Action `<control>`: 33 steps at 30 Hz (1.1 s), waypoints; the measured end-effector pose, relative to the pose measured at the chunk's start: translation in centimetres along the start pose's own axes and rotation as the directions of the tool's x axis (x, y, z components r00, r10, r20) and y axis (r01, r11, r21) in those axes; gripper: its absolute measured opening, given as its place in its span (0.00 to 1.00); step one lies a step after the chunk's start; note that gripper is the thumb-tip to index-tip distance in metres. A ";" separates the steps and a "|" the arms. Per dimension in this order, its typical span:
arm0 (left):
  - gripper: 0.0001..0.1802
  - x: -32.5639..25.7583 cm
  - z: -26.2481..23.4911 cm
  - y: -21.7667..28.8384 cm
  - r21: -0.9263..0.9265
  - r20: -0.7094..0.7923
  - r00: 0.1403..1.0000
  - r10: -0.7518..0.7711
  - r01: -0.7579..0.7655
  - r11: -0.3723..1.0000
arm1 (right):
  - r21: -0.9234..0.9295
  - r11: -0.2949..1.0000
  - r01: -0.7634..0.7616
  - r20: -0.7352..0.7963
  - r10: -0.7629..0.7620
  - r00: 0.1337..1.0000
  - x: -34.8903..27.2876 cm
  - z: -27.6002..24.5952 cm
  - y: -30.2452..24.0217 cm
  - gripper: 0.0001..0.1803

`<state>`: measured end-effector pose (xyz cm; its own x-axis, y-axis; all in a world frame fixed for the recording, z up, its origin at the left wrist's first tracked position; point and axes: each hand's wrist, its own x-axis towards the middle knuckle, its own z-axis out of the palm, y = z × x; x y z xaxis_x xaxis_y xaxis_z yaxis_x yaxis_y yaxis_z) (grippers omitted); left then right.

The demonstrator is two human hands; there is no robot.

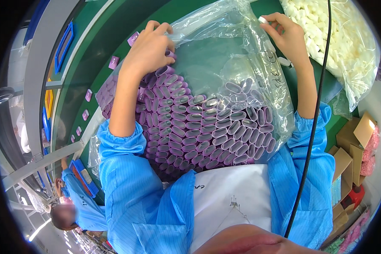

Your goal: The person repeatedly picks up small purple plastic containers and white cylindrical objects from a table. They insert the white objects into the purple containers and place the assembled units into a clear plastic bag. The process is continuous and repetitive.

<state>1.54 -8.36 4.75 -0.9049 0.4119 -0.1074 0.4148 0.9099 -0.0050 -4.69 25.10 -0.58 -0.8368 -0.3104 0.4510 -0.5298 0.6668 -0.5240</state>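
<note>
My left hand is closed at the far left edge of a crowd of purple oval shells, which stand on end with their open tops up. A purple shell is at its fingertips, partly hidden by the fingers. At the far right, my right hand pinches a small white piece between thumb and finger. A clear plastic bag lies under and around the shells. Beside my right hand, another clear bag is heaped with white pieces. A few white pieces lie near my right wrist.
Several single purple pieces sit spaced along the green belt on the left. A black cable hangs across the right side. Cardboard boxes stand at the lower right. A co-worker in a blue sleeve is at the lower left.
</note>
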 end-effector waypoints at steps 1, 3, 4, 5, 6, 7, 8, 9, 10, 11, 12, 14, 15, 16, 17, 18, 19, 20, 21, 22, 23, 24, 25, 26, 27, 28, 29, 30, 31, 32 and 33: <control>0.14 0.1 -0.1 -0.1 0.010 -0.012 1.000 0.018 -0.017 1.000 | 0.132 0.991 -0.020 0.018 0.018 1.000 -0.1 0.1 -0.2 0.08; 0.14 0.5 -0.4 0.5 -0.105 -0.177 0.980 0.091 -0.111 0.988 | 0.384 0.921 -0.064 0.058 0.045 0.997 -0.2 0.5 -0.6 0.09; 0.14 0.6 -0.5 1.0 -0.156 -0.259 0.959 0.116 -0.161 0.975 | 0.524 0.851 -0.036 0.042 0.016 0.999 -0.3 0.9 -1.3 0.09; 0.14 0.9 -0.4 1.8 -0.427 -0.276 0.961 0.030 -0.150 0.892 | 0.649 0.760 -0.008 0.023 -0.010 1.000 -0.4 1.3 -2.3 0.08; 0.14 1.3 -0.3 2.9 -0.663 -0.267 0.962 -0.059 -0.139 0.736 | 0.759 0.651 0.021 0.000 -0.032 0.999 -0.6 1.7 -3.3 0.08; 0.14 1.6 -0.2 3.9 -0.845 -0.233 0.962 -0.142 -0.128 0.519 | 0.805 0.593 -0.016 0.044 -0.034 0.998 -0.7 1.9 -4.1 0.07; 0.14 1.9 0.3 4.7 -0.895 -0.225 0.959 -0.173 -0.134 0.426 | 0.825 0.563 -0.039 0.069 -0.033 0.997 -0.9 2.2 -4.6 0.07; 0.14 2.0 1.3 5.4 -0.934 -0.214 0.955 -0.204 -0.140 0.328 | 0.844 0.533 -0.063 0.095 -0.033 0.995 -1.1 2.6 -4.9 0.07; 0.14 2.1 2.1 5.8 -0.963 -0.198 0.953 -0.230 -0.146 0.225 | 0.860 0.503 -0.089 0.121 -0.031 0.992 -1.3 2.9 -5.2 0.07; 0.15 2.1 2.4 6.0 -0.957 -0.197 0.957 -0.212 -0.140 0.256 | 0.848 0.520 -0.103 0.132 -0.018 0.991 -1.5 3.1 -5.3 0.07; 0.15 2.3 2.7 6.3 -0.971 -0.207 0.950 -0.233 -0.169 0.171 | 0.840 0.533 -0.102 0.132 -0.017 0.991 -1.6 3.1 -5.5 0.07; 0.14 2.3 3.4 6.7 -0.975 -0.215 0.934 -0.284 -0.224 0.004 | 0.829 0.551 -0.101 0.134 -0.019 0.991 -1.6 3.2 -6.0 0.06; 0.14 2.2 3.7 6.7 -0.974 -0.222 0.934 -0.280 -0.226 0.018 | 0.801 0.594 -0.076 0.108 -0.020 0.994 -1.7 3.5 -6.1 0.06; 0.14 2.2 3.8 6.8 -0.972 -0.233 0.933 -0.274 -0.233 0.031 | 0.768 0.639 -0.048 0.081 -0.022 0.997 -1.7 3.7 -6.0 0.06; 0.14 2.2 3.9 6.9 -0.970 -0.243 0.933 -0.267 -0.240 0.043 | 0.731 0.682 -0.022 0.053 -0.025 0.998 -1.8 3.9 -6.0 0.06; 0.14 2.2 3.8 6.9 -0.970 -0.241 0.936 -0.256 -0.228 0.079 | 0.712 0.702 -0.009 0.035 -0.023 0.999 -1.9 4.0 -6.2 0.06; 0.14 2.1 3.6 6.8 -0.970 -0.236 0.940 -0.245 -0.214 0.115 | 0.695 0.719 0.002 0.018 -0.020 1.000 -2.1 4.2 -6.4 0.06; 0.15 2.1 3.5 6.8 -0.968 -0.231 0.944 -0.235 -0.199 0.151 | 0.677 0.736 0.012 0.001 -0.017 1.000 -2.2 4.3 -6.5 0.06; 0.15 2.0 3.5 6.8 -0.970 -0.223 0.946 -0.235 -0.192 0.150 | 0.724 0.690 -0.006 0.015 -0.006 1.000 -2.3 4.3 -6.6 0.06; 0.15 2.0 3.4 6.9 -0.971 -0.217 0.947 -0.236 -0.186 0.148 | 0.768 0.640 -0.024 0.029 0.002 1.000 -2.3 4.3 -6.6 0.06; 0.14 1.9 3.4 6.9 -0.973 -0.211 0.949 -0.236 -0.180 0.147 | 0.807 0.589 -0.041 0.043 0.010 0.999 -2.3 4.3 -6.7 0.06; 0.15 2.0 3.6 6.8 -0.981 -0.194 0.952 -0.237 -0.187 0.054 | 0.804 0.594 -0.017 0.035 -0.020 0.999 -2.2 4.2 -6.6 0.06; 0.15 2.1 3.9 6.7 -0.981 -0.176 0.955 -0.238 -0.191 -0.041 | 0.801 0.599 0.007 0.029 -0.051 0.998 -2.0 3.9 -6.5 0.06; 0.15 2.1 4.2 6.7 -0.972 -0.159 0.959 -0.237 -0.194 -0.135 | 0.797 0.603 0.030 0.024 -0.082 0.996 -1.8 3.6 -6.5 0.06; 0.15 2.1 4.2 6.8 -0.966 -0.141 0.964 -0.226 -0.184 -0.182 | 0.782 0.621 0.041 0.019 -0.090 0.996 -1.8 3.4 -6.4 0.06; 0.15 2.1 4.3 6.9 -0.958 -0.124 0.969 -0.214 -0.173 -0.229 | 0.767 0.639 0.052 0.014 -0.097 0.995 -1.7 3.2 -6.3 0.07; 0.16 2.0 4.3 6.9 -0.948 -0.108 0.974 -0.201 -0.162 -0.275 | 0.752 0.656 0.063 0.008 -0.105 0.994 -1.7 3.1 -6.3 0.07; 0.16 2.0 4.3 6.9 -0.958 -0.111 0.975 -0.193 -0.156 -0.239 | 0.775 0.632 0.012 0.036 -0.063 0.997 -1.8 3.2 -6.4 0.06; 0.17 2.0 4.1 7.0 -0.968 -0.113 0.976 -0.184 -0.150 -0.202 | 0.796 0.605 -0.039 0.064 -0.021 0.998 -2.0 3.2 -6.5 0.06; 0.17 2.0 4.0 7.0 -0.976 -0.115 0.978 -0.175 -0.144 -0.165 | 0.814 0.574 -0.088 0.094 0.020 0.995 -2.2 3.3 -6.5 0.06; 0.17 1.9 3.9 7.1 -0.973 -0.115 0.977 -0.179 -0.147 -0.179 | 0.814 0.580 -0.028 0.044 -0.013 0.999 -2.2 3.5 -6.5 0.06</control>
<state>3.14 -1.35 0.61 -0.9694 0.2454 0.0102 -0.0341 -0.1756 0.9839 0.15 19.08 -0.73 -0.8353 -0.3480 0.4256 -0.3963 -0.1555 -0.9049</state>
